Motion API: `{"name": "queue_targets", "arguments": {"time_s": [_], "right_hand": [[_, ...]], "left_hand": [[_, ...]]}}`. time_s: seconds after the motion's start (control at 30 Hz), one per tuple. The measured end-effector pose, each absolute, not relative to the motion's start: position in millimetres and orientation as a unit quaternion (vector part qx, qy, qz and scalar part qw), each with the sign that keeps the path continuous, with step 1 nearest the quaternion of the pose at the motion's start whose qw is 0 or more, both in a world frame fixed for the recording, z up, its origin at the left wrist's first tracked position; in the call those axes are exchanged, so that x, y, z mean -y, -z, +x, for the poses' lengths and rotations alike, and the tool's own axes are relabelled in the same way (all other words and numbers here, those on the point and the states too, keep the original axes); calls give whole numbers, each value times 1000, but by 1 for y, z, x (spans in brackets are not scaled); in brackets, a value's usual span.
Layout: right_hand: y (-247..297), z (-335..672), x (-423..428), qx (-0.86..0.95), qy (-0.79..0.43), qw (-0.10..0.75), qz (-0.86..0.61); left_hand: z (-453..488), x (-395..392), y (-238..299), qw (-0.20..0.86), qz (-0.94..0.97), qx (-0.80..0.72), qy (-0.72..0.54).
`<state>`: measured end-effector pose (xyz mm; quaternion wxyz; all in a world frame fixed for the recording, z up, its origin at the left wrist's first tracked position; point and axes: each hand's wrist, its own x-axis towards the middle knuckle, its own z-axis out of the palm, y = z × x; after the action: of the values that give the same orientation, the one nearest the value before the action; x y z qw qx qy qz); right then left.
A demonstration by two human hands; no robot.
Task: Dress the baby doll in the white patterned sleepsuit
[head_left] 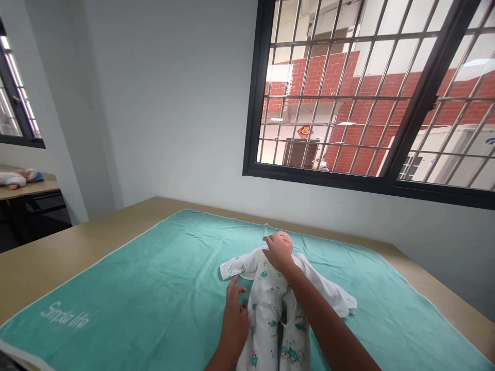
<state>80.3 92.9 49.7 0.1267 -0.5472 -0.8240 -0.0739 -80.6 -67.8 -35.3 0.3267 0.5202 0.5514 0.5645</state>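
A baby doll (284, 238) lies on its back on a teal blanket (162, 278), its head toward the wall. It is dressed in a white romper (266, 293) with a teal and red print; the front has a gap between the legs. My right hand (279, 253) lies over the doll's neck and collar beside its chin, thumb and fingers apart; some fingertips are hidden. My left hand (235, 312) is beside the romper's left edge, just below the sleeve (232, 268), index finger stretched out and the others loosely bent, with nothing seen in it.
The blanket covers much of a wooden table (131, 219) and carries white lettering (65, 315). A grey wall and a barred window (332, 103) rise behind the table. At far left, another table (33, 186) holds a clothed doll (21, 178).
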Motion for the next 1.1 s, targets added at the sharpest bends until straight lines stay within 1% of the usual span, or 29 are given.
{"name": "queue_targets", "arguments": {"time_s": [0.07, 0.17, 0.23, 0.3, 0.33, 0.4, 0.47, 0.5, 0.53, 0.57, 0.67, 0.73, 0.8, 0.93, 1.0, 1.1], "right_hand": [[-48, 85, -72, 843, 69, 139, -515], [-40, 92, -30, 869, 42, 147, -470], [-36, 98, -2, 882, -1, 173, -439], [-33, 109, 20, 888, -70, 211, -402], [-31, 118, 27, 882, -106, 239, -392], [-23, 141, 32, 836, -154, 330, -410], [-10, 171, 29, 744, -141, 434, -488], [-1, 188, 26, 695, -112, 464, -538], [8, 205, 23, 654, -78, 467, -591], [17, 220, 21, 632, -43, 441, -636], [35, 254, 18, 608, 30, 326, -723], [37, 261, 19, 607, 59, 281, -741], [33, 256, 22, 651, 63, 256, -712], [24, 224, 30, 806, -13, 221, -549], [23, 209, 34, 836, -52, 233, -494], [25, 199, 37, 845, -84, 253, -463]], "left_hand": [[-77, 74, 36, 299, 600, -529, -520], [-75, 80, 35, 318, 649, -528, -447], [-75, 82, 31, 328, 650, -539, -423], [-77, 83, 27, 321, 645, -548, -425], [-78, 82, 25, 322, 638, -552, -430], [-80, 78, 23, 333, 621, -559, -437], [-82, 67, 22, 332, 615, -571, -431], [-83, 60, 22, 315, 621, -584, -418], [-84, 52, 21, 289, 629, -600, -402], [-84, 42, 21, 259, 638, -615, -385], [-79, 16, 19, 189, 668, -635, -339], [-73, 3, 19, 162, 687, -636, -313], [-65, -4, 20, 137, 700, -640, -284], [-55, -9, 22, 111, 711, -645, -258], [-55, -10, 22, 114, 719, -633, -262], [-59, -9, 19, 140, 733, -601, -286]]}}
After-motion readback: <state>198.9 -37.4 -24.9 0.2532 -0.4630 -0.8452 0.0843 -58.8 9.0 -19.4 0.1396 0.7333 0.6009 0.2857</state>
